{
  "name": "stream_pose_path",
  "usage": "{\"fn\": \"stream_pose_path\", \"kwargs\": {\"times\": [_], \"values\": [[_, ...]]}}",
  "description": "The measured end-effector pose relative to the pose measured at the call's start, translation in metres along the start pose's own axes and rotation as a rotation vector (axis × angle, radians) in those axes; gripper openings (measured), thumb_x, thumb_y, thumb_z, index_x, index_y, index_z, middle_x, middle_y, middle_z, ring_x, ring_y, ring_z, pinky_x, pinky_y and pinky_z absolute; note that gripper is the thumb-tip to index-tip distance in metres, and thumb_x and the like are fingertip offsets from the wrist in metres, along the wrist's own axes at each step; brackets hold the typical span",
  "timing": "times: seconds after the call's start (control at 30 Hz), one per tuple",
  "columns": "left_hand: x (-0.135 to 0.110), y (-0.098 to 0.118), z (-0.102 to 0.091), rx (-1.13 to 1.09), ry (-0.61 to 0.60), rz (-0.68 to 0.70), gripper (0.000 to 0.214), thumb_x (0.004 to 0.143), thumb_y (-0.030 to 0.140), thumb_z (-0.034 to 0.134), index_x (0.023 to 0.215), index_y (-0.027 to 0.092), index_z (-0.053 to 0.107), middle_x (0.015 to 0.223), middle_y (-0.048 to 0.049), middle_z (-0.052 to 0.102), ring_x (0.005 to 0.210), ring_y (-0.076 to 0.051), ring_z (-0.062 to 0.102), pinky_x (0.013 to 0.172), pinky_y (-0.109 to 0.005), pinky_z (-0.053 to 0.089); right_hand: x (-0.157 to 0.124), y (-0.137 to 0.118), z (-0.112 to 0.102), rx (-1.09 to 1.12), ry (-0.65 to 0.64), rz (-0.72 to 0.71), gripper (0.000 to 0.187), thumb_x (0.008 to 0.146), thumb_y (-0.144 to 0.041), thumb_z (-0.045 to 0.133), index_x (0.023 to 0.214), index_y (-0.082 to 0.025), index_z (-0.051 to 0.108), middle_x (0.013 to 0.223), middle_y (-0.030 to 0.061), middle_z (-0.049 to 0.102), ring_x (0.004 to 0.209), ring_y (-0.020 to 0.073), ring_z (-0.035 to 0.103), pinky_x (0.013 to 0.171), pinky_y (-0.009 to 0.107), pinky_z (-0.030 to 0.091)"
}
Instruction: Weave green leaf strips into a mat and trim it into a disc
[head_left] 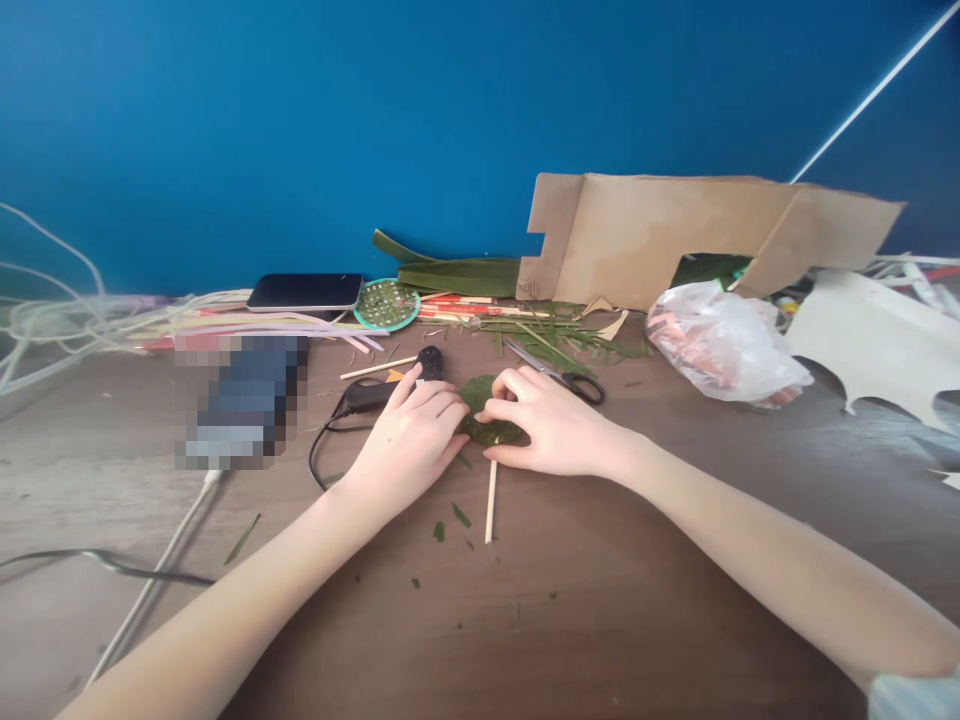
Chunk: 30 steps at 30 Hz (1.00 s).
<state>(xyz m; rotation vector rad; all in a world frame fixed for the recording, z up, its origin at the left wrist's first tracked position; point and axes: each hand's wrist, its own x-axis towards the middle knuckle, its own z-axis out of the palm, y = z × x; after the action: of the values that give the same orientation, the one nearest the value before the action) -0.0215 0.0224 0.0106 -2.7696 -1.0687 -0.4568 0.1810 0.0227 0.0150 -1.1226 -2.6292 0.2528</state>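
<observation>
A dark green, round leaf piece [489, 390] lies on the table between my two hands, fixed at or resting on the top of a thin pale wooden stick [491, 505]; the join is partly hidden. My left hand [411, 430] grips the left edge of the leaf piece, fingers together and thumb below. With bent fingers, my right hand [551, 420] pinches its right side, the thumb near the stick's upper end. Scissors with black handles [583, 386] lie just beyond my right hand. Past my left hand sits a black corded tool [367, 396], partly covered.
At left are a blurred-out phone-like device [247, 400] and a white cable [161, 560]. Behind stand a dark phone [305, 291], a round green-rimmed dish [386, 304], leaf strips [555, 345] and folded cardboard [645, 235]. A plastic bag [724, 340] is at right.
</observation>
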Motion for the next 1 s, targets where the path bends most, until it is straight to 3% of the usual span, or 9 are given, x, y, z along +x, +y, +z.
{"fn": "stream_pose_path", "kwargs": {"times": [1.0], "values": [[0.001, 0.001, -0.001, -0.030, 0.008, -0.029, 0.010, 0.081, 0.017, 0.055, 0.087, 0.016, 0.063, 0.091, -0.0055, 0.069, 0.101, -0.023, 0.059, 0.106, -0.049, 0.032, 0.001, -0.017, 0.014, -0.102, 0.112, 0.128, 0.015, 0.080, -0.029, 0.053, 0.085, -0.019, 0.064, 0.091, 0.0069, 0.055, 0.082, 0.0198, 0.042, 0.070, 0.032, 0.039]]}}
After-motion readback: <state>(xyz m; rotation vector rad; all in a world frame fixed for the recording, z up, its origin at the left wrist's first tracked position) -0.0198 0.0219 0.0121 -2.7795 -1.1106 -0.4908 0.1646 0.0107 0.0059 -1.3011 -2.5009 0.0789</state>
